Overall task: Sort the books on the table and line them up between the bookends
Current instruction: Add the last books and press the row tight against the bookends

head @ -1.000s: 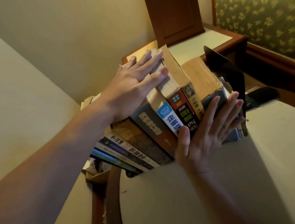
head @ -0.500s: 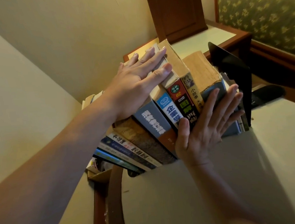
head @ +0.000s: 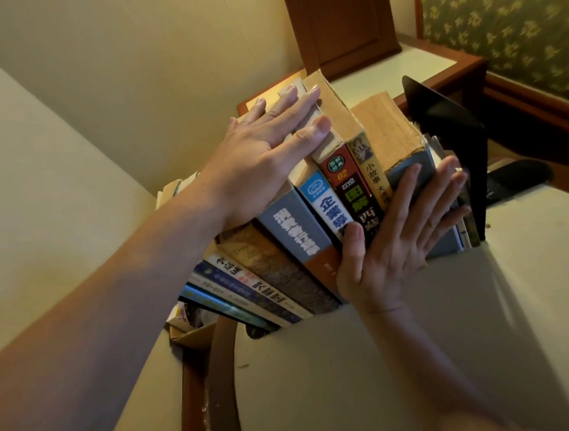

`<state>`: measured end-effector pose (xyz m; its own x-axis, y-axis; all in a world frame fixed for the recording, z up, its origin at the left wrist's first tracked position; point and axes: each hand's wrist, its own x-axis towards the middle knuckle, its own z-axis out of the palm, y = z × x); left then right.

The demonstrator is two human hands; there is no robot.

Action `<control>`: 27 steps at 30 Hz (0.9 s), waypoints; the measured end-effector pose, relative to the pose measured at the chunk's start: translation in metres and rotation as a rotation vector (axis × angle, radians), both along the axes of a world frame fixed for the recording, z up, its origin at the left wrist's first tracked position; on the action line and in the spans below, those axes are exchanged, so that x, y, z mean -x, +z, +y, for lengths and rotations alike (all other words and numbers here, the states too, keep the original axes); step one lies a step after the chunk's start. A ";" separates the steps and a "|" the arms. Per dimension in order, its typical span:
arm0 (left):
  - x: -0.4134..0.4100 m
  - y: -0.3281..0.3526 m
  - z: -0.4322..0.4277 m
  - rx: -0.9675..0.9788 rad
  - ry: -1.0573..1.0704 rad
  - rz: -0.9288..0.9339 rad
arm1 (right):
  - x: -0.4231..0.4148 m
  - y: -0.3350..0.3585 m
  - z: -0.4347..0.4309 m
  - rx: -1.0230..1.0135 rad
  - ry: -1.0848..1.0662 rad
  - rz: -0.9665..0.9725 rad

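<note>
A row of several books stands on the pale table, spines toward me, leaning left. A black bookend stands upright at the row's right end. The other bookend is mostly hidden; a dark foot shows under the left books. My left hand lies flat, fingers together, on the top edges of the tall books. My right hand presses flat, fingers spread, against the spines of the right-hand books, over a grey-blue thick book.
A dark wooden side table with a wooden panel stands behind the books. A green patterned upholstered seat back is at the far right. A cardboard box with clutter sits below the table's left edge, by the wall.
Both hands stay pressed on the books. The row of books has tipped slightly more upright and closer to the right bookend; my right hand shifted a little with it.
</note>
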<state>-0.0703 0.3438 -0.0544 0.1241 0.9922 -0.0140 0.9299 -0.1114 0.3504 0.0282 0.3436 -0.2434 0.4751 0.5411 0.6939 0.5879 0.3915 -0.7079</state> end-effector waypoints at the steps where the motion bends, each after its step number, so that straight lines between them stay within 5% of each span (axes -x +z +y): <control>1: 0.000 0.000 0.000 -0.002 -0.001 0.001 | 0.000 0.000 0.000 -0.003 0.001 0.000; 13: 0.003 -0.002 0.002 -0.008 -0.003 -0.017 | -0.001 -0.001 -0.001 0.000 0.042 0.004; 23: -0.017 0.015 0.015 0.041 0.067 -0.015 | -0.058 -0.017 -0.035 0.079 0.286 0.004; 27: -0.033 0.016 0.030 0.078 0.016 0.170 | -0.081 -0.024 -0.038 0.099 0.280 -0.091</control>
